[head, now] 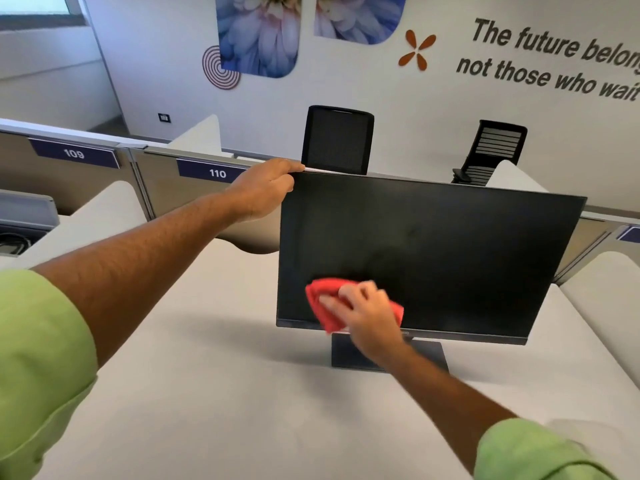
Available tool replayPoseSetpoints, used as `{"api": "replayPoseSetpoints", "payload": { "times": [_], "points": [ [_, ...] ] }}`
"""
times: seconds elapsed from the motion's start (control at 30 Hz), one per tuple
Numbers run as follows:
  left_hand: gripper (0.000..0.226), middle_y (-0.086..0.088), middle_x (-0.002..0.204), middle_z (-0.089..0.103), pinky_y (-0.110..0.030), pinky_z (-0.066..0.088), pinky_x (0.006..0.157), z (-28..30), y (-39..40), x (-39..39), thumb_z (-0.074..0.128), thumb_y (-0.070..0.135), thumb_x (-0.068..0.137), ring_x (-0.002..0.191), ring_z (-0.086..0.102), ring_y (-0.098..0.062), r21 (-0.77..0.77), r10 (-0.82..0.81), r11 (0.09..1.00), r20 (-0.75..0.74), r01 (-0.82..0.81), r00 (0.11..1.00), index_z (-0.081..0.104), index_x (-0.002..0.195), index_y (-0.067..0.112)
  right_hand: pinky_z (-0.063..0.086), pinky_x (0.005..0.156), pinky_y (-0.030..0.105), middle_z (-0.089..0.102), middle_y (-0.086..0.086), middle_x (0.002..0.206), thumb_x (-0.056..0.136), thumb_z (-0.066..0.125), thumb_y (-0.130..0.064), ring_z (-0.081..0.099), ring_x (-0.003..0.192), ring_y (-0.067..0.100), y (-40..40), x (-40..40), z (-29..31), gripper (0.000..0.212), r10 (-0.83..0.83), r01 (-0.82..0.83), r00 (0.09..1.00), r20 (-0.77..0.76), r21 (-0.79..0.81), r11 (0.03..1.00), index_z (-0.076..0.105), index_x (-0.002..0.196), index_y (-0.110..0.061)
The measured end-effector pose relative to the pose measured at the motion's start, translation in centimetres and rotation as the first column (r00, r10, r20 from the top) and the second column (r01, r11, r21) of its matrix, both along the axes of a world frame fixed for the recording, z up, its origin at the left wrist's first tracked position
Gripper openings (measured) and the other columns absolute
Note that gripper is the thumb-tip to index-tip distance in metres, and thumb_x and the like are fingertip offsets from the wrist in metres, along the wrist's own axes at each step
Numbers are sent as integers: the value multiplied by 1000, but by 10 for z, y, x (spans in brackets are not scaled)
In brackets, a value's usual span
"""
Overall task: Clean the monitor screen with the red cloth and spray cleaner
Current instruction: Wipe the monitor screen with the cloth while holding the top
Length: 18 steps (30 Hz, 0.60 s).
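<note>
A black monitor (450, 244) stands on its base on a white desk (214, 375), its dark screen facing me. My left hand (266, 188) grips the monitor's top left corner, fingers over the upper edge. My right hand (367, 306) presses a red cloth (323, 299) flat against the lower left part of the screen, near the bottom bezel. The hand and cloth look slightly blurred. No spray cleaner is in view.
Low dividers labelled 109 (74, 153) and 110 (217, 173) run behind the desk. Two black office chairs (337, 140) (491, 154) stand beyond them, before a wall with flower prints and lettering. White curved side panels (602, 292) flank the desk.
</note>
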<state>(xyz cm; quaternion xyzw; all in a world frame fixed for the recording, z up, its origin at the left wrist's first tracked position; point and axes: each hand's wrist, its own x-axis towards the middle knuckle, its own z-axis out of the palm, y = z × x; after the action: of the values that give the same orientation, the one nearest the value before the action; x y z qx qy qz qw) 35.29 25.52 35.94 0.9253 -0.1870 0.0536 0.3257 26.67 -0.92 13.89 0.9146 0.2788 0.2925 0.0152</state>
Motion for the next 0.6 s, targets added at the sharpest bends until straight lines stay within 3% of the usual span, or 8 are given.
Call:
{"api": "replayPoseSetpoints", "payload": {
  "times": [0.07,0.13,0.23,0.33,0.4,0.5,0.6],
  "points": [
    [44,-4,152,46,-37,34,111,-3,2,1,35,20,104,135,43,-21,4,4,1000,6,-4,1000,46,147,22,51,66,41,58,0,124,80,86,-21,53,97,29,3,-19,-33,73,43,-56,990,-135,-93,994,54,144,-35],
    [44,-4,151,47,-36,35,109,-5,1,1,35,19,104,133,44,-20,2,5,1000,16,-5,1000,46,147,22,55,71,43,54,0,132,78,90,-25,54,105,29,0,-20,-36,82,45,-70,984,-173,-144,987,48,148,-35],
    [45,-3,150,48,-38,36,111,-4,-4,1,37,18,103,134,44,-20,-7,-6,1000,32,6,999,47,146,21,49,68,42,57,2,126,88,76,-20,55,103,32,-10,-7,-5,63,87,-103,993,-85,-196,975,52,145,-36],
    [47,-3,150,48,-38,37,112,-2,-11,0,38,19,99,134,45,-20,-21,-24,999,56,26,998,47,146,20,43,66,41,64,3,117,98,62,-20,58,96,34,-34,18,57,43,-10,18,994,108,-73,997,63,137,-38],
    [49,-4,149,48,-37,36,109,-4,-12,1,39,19,97,134,46,-21,0,-23,1000,71,23,997,46,146,20,46,68,44,65,4,118,97,61,-17,58,99,37,-58,40,106,46,-132,124,971,201,53,991,65,136,-39],
    [48,-3,148,49,-32,35,104,-10,-10,2,39,19,97,131,47,-21,0,-7,1000,78,7,997,44,145,22,53,79,52,57,8,129,91,68,-11,52,111,39,-94,65,165,59,-280,244,933,228,174,954,60,143,-37],
    [52,-3,149,48,-33,35,105,-12,-12,1,37,23,94,131,47,-21,-7,-15,1000,92,16,996,43,146,22,53,84,52,57,11,130,92,66,-8,50,112,38,-95,62,163,59,-330,271,916,229,252,929,60,145,-34]
  ]
}}
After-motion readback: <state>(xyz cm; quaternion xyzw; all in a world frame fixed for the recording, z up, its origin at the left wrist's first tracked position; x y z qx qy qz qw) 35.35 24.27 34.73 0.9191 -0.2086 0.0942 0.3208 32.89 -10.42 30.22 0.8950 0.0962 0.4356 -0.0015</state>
